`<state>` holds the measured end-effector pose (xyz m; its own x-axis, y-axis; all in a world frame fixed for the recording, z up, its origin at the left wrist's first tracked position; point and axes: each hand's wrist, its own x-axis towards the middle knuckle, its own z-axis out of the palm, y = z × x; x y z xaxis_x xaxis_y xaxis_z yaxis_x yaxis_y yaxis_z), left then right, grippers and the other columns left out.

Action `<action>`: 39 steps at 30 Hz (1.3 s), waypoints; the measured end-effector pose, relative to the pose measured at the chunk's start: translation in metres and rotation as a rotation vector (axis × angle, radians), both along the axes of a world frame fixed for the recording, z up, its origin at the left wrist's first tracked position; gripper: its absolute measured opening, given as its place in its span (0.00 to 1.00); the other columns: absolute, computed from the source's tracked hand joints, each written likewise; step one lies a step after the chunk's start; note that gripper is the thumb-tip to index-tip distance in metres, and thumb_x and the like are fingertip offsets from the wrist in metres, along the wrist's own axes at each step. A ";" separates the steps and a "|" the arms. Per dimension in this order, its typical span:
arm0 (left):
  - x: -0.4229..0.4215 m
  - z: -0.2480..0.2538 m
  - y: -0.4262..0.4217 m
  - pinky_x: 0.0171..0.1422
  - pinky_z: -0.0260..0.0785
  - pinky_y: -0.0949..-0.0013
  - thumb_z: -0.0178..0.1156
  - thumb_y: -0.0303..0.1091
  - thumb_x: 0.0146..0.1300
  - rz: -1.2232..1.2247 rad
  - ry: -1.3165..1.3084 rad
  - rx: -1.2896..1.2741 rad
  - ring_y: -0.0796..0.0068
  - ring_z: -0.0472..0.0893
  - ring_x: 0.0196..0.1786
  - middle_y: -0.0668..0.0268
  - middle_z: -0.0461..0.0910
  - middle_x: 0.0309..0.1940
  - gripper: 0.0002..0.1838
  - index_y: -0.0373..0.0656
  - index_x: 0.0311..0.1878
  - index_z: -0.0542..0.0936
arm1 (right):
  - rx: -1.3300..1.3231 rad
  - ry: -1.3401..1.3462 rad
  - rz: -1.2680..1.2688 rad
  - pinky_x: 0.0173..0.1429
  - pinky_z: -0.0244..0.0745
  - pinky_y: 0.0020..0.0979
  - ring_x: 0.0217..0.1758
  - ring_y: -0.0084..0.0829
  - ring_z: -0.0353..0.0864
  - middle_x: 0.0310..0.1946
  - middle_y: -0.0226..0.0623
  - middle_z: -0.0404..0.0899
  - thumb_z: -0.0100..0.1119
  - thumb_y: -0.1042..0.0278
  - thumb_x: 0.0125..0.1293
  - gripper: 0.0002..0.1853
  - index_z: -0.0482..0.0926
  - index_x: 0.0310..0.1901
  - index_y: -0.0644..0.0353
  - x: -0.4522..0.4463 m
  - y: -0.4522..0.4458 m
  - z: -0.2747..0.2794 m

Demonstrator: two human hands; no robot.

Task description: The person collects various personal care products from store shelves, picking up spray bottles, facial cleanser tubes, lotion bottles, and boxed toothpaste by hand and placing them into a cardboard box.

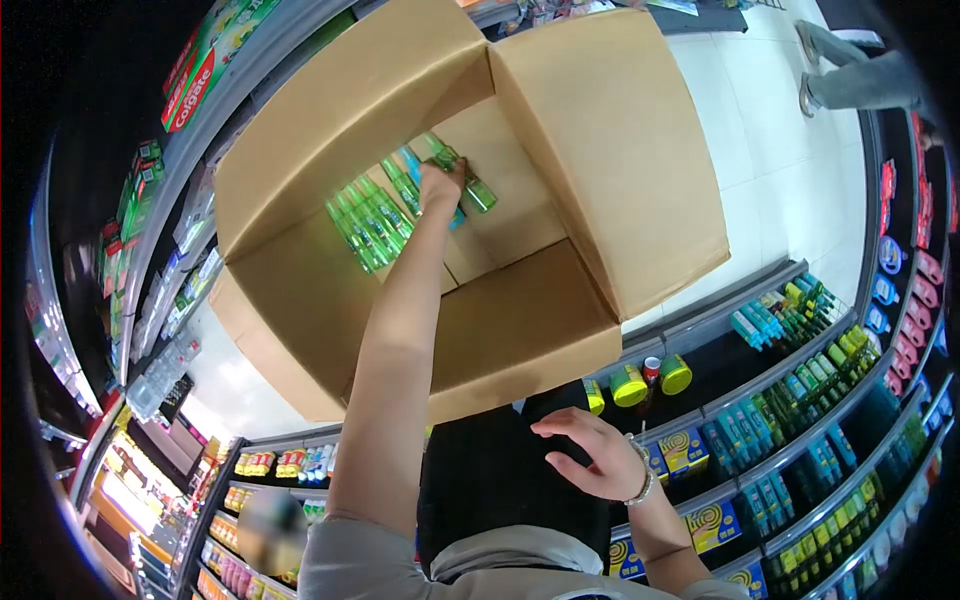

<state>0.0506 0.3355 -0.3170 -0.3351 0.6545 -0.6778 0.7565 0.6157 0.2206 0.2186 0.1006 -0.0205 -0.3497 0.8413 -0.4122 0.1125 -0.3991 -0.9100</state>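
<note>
Inside a big open cardboard box (610,110), my left hand (438,188) reaches down with its fingers closed around a slim green bottle (481,196). Close beside that hand is a blue-labelled bottle (411,160), partly covered by the fingers. A row of several similar green bottles (365,225) lies side by side on the box floor, to the left of my forearm. My right hand (588,455) hangs in the air near my body, below the box's near flap, thumb and fingers apart and nothing in it. A bead bracelet circles its wrist.
Shelves at right hold green bottles (815,375), yellow-lidded tubs (628,385) and blue-yellow boxes (684,452). Toothpaste boxes (195,85) line the left shelf. A person's legs (850,75) show on the tiled floor (770,140) at upper right. More stocked shelves stand lower left.
</note>
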 end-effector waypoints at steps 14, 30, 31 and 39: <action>-0.066 0.091 -0.032 0.41 0.67 0.71 0.57 0.40 0.54 -0.118 -0.432 0.172 0.69 0.76 0.35 0.58 0.76 0.30 0.16 0.37 0.39 0.71 | 0.045 -0.172 -0.046 0.42 0.70 0.29 0.37 0.35 0.74 0.34 0.40 0.72 0.55 0.78 0.52 0.16 0.70 0.45 0.63 0.011 -0.009 0.040; -0.070 0.297 -0.193 0.24 0.60 0.80 0.47 0.28 0.61 0.398 -0.644 0.593 0.85 0.68 0.22 0.71 0.70 0.22 0.04 0.41 0.38 0.70 | 0.283 -0.270 0.097 0.41 0.70 0.28 0.35 0.32 0.76 0.31 0.41 0.73 0.52 0.76 0.55 0.12 0.70 0.42 0.66 0.091 -0.015 0.089; -0.051 0.304 -0.197 0.25 0.61 0.80 0.47 0.28 0.61 0.414 -0.679 0.638 0.85 0.68 0.23 0.71 0.71 0.23 0.05 0.41 0.38 0.70 | 0.295 -0.260 0.143 0.41 0.70 0.28 0.35 0.32 0.76 0.31 0.41 0.73 0.52 0.76 0.55 0.12 0.70 0.42 0.66 0.104 -0.009 0.100; 0.108 0.373 -0.213 0.28 0.60 0.81 0.47 0.28 0.61 0.443 -0.944 0.817 0.85 0.68 0.25 0.70 0.71 0.25 0.05 0.40 0.38 0.70 | 0.377 -0.335 0.141 0.43 0.70 0.26 0.36 0.30 0.76 0.34 0.41 0.73 0.52 0.76 0.56 0.12 0.70 0.43 0.66 0.225 -0.018 0.141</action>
